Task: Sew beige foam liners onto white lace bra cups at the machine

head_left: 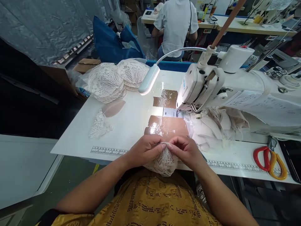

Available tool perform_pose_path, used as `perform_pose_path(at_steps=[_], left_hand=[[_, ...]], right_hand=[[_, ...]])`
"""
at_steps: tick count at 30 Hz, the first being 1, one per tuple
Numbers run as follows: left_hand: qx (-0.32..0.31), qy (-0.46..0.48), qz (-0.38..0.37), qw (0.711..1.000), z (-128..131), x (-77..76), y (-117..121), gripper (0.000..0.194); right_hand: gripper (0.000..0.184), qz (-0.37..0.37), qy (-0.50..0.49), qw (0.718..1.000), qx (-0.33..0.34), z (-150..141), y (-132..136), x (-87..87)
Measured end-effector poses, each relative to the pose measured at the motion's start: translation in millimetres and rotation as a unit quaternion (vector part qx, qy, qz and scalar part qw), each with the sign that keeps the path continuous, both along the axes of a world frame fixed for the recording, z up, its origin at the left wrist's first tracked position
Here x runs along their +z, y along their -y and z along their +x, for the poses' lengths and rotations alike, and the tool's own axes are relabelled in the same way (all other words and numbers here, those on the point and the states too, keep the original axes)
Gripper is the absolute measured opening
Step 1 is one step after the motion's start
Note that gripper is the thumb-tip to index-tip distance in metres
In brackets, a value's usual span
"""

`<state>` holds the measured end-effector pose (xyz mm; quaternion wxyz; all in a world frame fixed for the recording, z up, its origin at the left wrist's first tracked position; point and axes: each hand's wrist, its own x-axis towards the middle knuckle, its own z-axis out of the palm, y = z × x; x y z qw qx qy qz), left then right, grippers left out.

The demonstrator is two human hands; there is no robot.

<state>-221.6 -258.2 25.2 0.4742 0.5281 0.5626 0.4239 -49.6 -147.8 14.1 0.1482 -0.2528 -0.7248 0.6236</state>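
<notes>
At the table's front edge, a white lace piece [164, 164], cup-shaped like those in the pile, hangs from my fingertips. My left hand [145, 151] pinches its upper edge from the left. On the other side my right hand [186, 151] pinches the same edge, the two thumbs almost meeting. Just beyond my hands lies brown tape [164, 125] stuck on the tabletop. The white sewing machine [199, 84] stands ahead to the right, with pale fabric pieces [216, 125] heaped beside its needle area.
Stacked lace cups [105, 80] sit at the table's back left, near a loose lace piece [100, 125] and a beige cup piece [114, 108]. A lamp [149, 80] arches over the table. Scissors [270, 160] lie at the right front. A person [175, 28] sits beyond.
</notes>
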Motion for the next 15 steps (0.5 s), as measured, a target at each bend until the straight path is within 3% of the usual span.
perform_pose_path(at_steps=[6,9,15], left_hand=[[-0.034,0.136,-0.036,0.99,-7,3.5,-7,0.028],[-0.006,0.133,-0.036,0.99,-6,3.0,-12,0.024],[0.079,0.189,-0.089,0.975,-5,-9.5,-21,0.036]], right_hand=[[0.025,-0.017,0.0,1.0,-0.014,1,-3,10.8],[0.024,-0.022,-0.008,1.0,-0.013,-2,-4,10.9],[0.021,-0.031,-0.004,0.999,0.008,-13,-14,8.5]])
